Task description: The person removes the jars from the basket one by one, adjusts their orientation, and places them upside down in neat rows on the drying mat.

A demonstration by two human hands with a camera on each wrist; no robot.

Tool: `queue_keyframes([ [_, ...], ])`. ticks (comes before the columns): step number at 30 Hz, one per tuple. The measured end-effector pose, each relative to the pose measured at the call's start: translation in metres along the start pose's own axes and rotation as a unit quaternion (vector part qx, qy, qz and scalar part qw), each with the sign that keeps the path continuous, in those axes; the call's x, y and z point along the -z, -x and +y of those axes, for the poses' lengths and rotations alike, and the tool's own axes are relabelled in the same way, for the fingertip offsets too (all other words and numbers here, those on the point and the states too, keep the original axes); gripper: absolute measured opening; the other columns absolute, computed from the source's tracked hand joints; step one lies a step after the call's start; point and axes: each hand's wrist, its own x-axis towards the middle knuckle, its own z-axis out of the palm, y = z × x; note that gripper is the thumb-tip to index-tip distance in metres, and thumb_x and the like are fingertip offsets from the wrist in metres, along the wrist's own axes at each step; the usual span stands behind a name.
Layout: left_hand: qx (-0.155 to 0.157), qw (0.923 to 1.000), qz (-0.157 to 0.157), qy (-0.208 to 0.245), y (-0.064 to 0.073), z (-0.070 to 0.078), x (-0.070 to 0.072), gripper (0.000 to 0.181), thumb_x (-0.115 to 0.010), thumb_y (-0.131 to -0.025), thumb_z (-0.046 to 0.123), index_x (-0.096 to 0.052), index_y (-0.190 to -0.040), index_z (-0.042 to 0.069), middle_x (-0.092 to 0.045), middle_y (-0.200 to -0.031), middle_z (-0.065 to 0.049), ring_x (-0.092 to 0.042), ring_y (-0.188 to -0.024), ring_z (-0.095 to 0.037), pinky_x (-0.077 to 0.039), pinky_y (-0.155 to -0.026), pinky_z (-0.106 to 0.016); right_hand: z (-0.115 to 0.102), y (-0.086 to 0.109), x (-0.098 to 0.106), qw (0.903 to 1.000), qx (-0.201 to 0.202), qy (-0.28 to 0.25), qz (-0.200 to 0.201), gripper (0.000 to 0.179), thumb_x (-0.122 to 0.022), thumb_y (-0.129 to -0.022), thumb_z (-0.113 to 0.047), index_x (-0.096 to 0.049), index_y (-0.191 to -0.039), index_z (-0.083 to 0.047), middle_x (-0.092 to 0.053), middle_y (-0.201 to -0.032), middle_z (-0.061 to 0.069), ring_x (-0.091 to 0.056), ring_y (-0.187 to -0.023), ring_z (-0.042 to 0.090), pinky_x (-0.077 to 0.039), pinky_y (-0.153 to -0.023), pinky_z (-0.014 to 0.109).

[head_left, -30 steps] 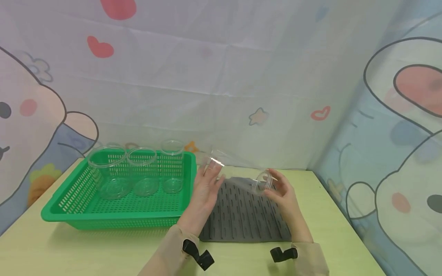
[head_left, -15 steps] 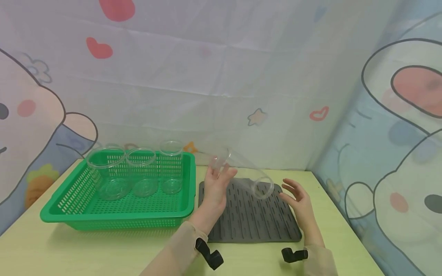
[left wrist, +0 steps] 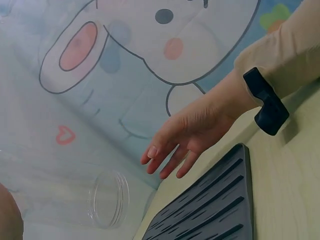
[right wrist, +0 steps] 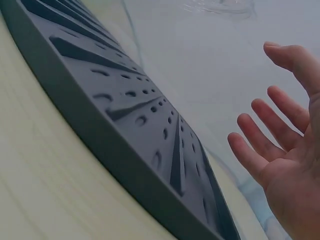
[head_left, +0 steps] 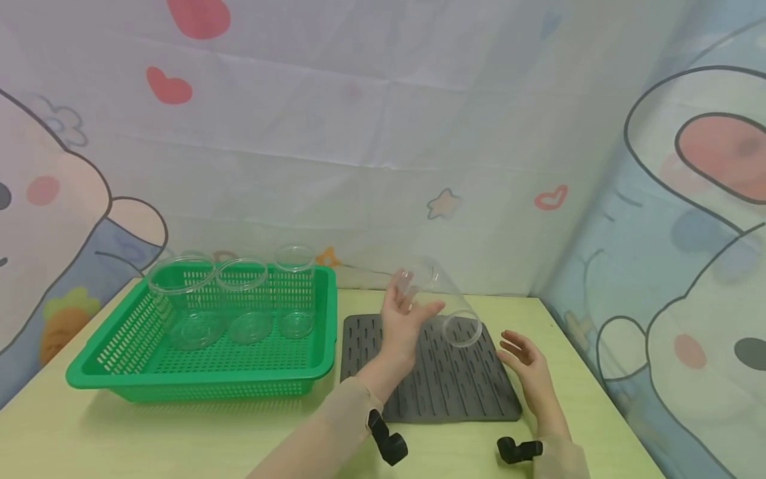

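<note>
Pale yellow-green tabletop under you carries a ribbed grey mat (head_left: 431, 379) and a perforated green basket (head_left: 120, 359) holding clear round jars. Your left hand (head_left: 405, 319) grips a clear tapered cup (head_left: 443, 299) above the mat, tilted, its long axis running from 10 to 4 o'clock with the open mouth toward 4. Your right hand (head_left: 526, 362) hovers just beside the mouth, fingers spread and relaxed, touching nothing.

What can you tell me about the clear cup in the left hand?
The cup is see-through, thin plastic by the look of it, tapered, and looks empty. It is tilted in the air above the grey mat, one round end turned down toward the right hand. The left hand grips it at the upper end with curled fingers. The right hand is open beside it, not touching. Nothing else touches it.
</note>
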Motion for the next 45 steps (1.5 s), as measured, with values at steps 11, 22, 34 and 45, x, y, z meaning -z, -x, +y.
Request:
queue_keyframes([
  [11, -0.019, 0.9978, -0.027, -0.058, -0.012, -0.020, -0.020, 0.088, -0.080, -0.077, 0.003, -0.035, -0.151, 0.020, -0.036, -0.156, -0.007, -0.030, -0.146, -0.029, -0.024, -0.121, -0.044, 0.011, 0.005, 0.012, 0.9998, -0.019, -0.008, -0.006, 0.054, -0.061, -0.095, -0.006, -0.038, -0.140, 0.011, -0.057, -0.112, -0.029, -0.055, -0.109, -0.007, -0.047, -0.088, 0.008],
  [22, -0.018, 0.9950, -0.019, -0.096, -0.029, -0.037, -0.032, 0.090, -0.081, -0.075, 0.000, -0.036, -0.151, 0.017, -0.038, -0.156, -0.007, -0.032, -0.146, -0.029, -0.025, -0.120, -0.044, 0.017, 0.003, 0.012, 0.9994, -0.025, -0.012, -0.022, 0.057, -0.061, -0.095, -0.007, -0.034, -0.141, 0.014, -0.056, -0.112, -0.031, -0.055, -0.109, -0.009, -0.048, -0.087, 0.008],
  [34, 0.006, 0.9906, -0.023, -0.135, -0.040, -0.061, -0.041, 0.090, -0.084, -0.075, 0.010, -0.037, -0.151, 0.028, -0.034, -0.158, -0.002, -0.031, -0.145, -0.029, -0.029, -0.118, -0.048, 0.018, 0.007, 0.019, 0.9986, -0.044, -0.025, -0.013, 0.058, -0.060, -0.096, -0.009, -0.033, -0.143, 0.011, -0.056, -0.112, -0.030, -0.055, -0.107, -0.010, -0.049, -0.087, 0.009],
  [45, 0.026, 0.9796, -0.021, -0.198, -0.046, -0.067, -0.048, 0.089, -0.084, -0.075, 0.009, -0.040, -0.149, 0.029, -0.036, -0.157, -0.002, -0.033, -0.145, -0.029, -0.036, -0.114, -0.050, 0.018, 0.006, 0.016, 0.9970, -0.060, -0.048, -0.011, 0.058, -0.060, -0.097, -0.010, -0.032, -0.143, 0.010, -0.058, -0.111, -0.029, -0.056, -0.105, -0.009, -0.051, -0.084, 0.011],
])
